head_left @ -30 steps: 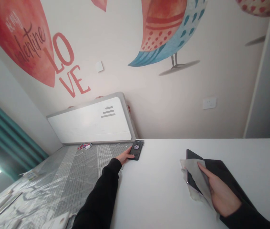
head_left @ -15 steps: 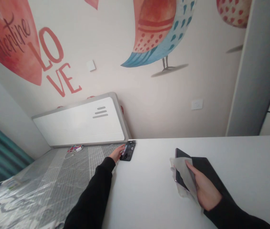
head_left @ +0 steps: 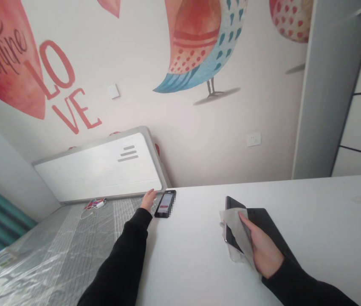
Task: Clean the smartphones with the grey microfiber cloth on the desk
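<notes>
1. Device [head_left: 234,202], dark and flat, is near the middle of the white table [head_left: 187,255], partly covered by a grey cloth [head_left: 241,227]; I cannot tell whether it lies flat or is propped up.
2. My right hand [head_left: 265,253] is clamped on the cloth over that piece, thumb on top and the other fingers hidden.
3. A black panel [head_left: 268,223] shows behind that hand, toward the right of the table; whether it is joined to the device, I cannot tell.
4. My phone [head_left: 166,204] lies at the far left corner of the table, its screen up and lit.
5. Just beside it, at the table's left edge, is my left hand [head_left: 149,200], fingers loose and uncurled, apart from the phone.
6. Left of the table is a bed [head_left: 72,238] with its headboard [head_left: 104,170] at the far end.
7. An outlet [head_left: 253,139] is on the wall behind the table.
</notes>
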A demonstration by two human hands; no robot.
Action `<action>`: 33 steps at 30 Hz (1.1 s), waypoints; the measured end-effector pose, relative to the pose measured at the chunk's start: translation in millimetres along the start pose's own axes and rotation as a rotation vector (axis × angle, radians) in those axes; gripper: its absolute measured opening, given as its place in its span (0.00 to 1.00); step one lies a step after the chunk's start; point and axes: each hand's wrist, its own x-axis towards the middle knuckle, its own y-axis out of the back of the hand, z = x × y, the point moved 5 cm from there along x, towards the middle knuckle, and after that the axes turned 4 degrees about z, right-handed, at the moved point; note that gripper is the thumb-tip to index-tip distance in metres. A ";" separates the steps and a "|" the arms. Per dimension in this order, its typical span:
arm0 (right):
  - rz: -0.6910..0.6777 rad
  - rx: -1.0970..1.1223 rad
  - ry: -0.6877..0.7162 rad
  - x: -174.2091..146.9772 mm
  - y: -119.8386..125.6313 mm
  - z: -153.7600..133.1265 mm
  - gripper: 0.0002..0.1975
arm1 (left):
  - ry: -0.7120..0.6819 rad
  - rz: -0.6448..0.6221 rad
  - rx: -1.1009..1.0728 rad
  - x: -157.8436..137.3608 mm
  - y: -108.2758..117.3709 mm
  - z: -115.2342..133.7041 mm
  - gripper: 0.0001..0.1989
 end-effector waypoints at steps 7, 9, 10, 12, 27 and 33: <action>-0.090 0.000 0.088 -1.8 -5.6 -0.1 0.11 | -0.298 -0.281 0.004 -128.8 -96.2 28.6 0.15; -0.132 0.020 0.135 -5.3 -10.5 0.4 0.07 | -0.343 -0.391 -0.003 -169.6 -133.3 23.8 0.16; -0.154 0.030 0.158 -7.3 -13.0 1.3 0.06 | -0.357 -0.420 -0.004 -184.5 -148.3 21.2 0.19; -0.196 0.047 0.200 -11.4 -17.4 5.0 0.06 | -0.392 -0.420 -0.001 -201.9 -168.9 17.7 0.22; -0.248 -0.142 0.627 -0.9 -5.4 12.7 0.30 | -0.128 -0.543 -0.349 -257.4 -216.0 -23.0 0.44; -0.461 -0.387 1.027 -34.6 -25.8 12.1 0.30 | -0.135 -0.516 -0.462 -239.6 -192.7 7.7 0.54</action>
